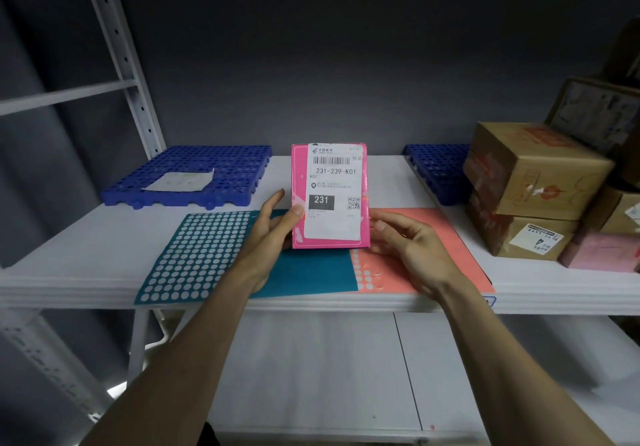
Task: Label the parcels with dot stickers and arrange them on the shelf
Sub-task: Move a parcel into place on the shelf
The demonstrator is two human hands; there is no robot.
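Note:
A pink parcel (330, 196) with a white shipping label reading 231-239-K01 stands upright above the white shelf (69, 258). My left hand (273, 227) grips its lower left edge, thumb on the front. My right hand (407, 241) is at its lower right edge, fingers loosely curled beside it. Under the parcel lie a teal sticker sheet (194, 255), mostly emptied of dots on its left part, and a salmon sticker sheet (440, 237) with a few holes near its left edge.
A blue perforated tray (207, 168) at the back left carries a white backing sheet (181, 181). A second blue tray (440, 168) sits at the back right. Brown cardboard boxes (533, 175) and a pale pink parcel (602, 250) are stacked at right. A lower shelf (329, 376) lies below.

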